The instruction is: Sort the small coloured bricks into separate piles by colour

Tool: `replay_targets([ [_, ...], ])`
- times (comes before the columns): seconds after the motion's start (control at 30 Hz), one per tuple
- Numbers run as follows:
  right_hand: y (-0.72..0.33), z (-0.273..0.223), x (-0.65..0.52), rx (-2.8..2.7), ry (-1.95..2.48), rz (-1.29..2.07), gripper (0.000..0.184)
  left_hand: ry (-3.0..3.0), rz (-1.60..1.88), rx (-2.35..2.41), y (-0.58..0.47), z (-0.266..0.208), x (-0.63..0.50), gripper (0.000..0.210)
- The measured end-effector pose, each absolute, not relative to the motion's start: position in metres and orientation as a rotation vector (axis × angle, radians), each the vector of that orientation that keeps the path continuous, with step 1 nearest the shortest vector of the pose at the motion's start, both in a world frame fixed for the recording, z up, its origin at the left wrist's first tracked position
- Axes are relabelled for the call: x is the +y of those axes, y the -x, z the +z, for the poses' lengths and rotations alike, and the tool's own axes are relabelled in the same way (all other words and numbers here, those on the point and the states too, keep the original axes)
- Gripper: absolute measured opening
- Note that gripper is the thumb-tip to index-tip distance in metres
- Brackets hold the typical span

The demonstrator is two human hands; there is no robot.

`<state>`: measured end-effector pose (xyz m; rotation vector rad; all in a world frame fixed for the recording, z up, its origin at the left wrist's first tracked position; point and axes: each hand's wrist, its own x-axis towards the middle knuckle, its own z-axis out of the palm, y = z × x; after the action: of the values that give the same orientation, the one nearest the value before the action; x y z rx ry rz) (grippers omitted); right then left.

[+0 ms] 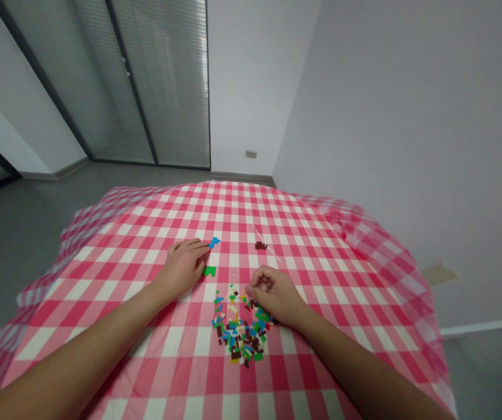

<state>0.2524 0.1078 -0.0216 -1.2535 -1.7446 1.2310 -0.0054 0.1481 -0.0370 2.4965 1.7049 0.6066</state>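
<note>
My left hand [186,262] reaches over the tablecloth with its fingers stretched out flat. Its fingertips touch or nearly touch a small cluster of blue building bricks [214,241]. A green brick piece [209,271] lies just beside its thumb. At the upper right edge of a loose pile of small mixed bricks [244,332], my right hand [276,291] is curled, thumb against the fingers; whatever is in the pinch is too small to make out. Farther off, beyond the right hand, lies a dark brown brick cluster [260,245].
A red-and-white checked tablecloth [146,344] covers the table and hangs over its edges. A grey wall [408,134] stands close on the right. Glass doors with blinds [167,81] are behind the table, and a wall socket [251,154] is low on the back wall.
</note>
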Motion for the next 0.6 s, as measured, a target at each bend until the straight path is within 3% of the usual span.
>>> replay_targets([
  [0.37, -0.2527, -0.0176, 0.1078, -1.718, 1.229, 1.241, 0.010, -2.475, 0.622, 1.616, 0.0074, -0.0375, 0.1474, 0.050],
  [0.6, -0.2566, -0.0155, 0.1113, -1.861, 1.303, 1.115, 0.005, -2.445, 0.574, 1.619, 0.0077, -0.0376, 0.1481, 0.047],
])
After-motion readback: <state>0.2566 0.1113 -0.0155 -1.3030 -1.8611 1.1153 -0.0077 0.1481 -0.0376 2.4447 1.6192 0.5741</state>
